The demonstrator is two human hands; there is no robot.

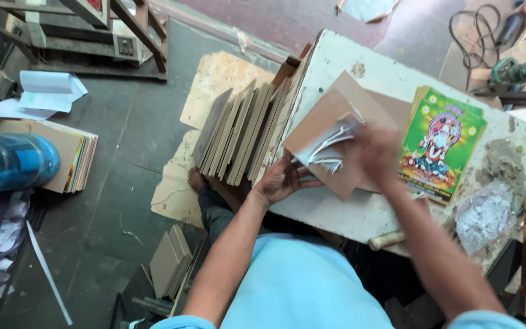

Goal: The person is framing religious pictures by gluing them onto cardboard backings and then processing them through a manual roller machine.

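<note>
blurred right hand [377, 153] hides part of brown board [330, 131]

Left hand [281, 180] steadies a brown board [330, 122]; blurred right hand [375, 152] wipes it with a cloth [330, 146].

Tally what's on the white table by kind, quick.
Brown boards in the hands: 1
Crumpled plastic films: 2
Green picture print stacks: 1
Wooden tool handles at the table edge: 1
Total: 5
</note>
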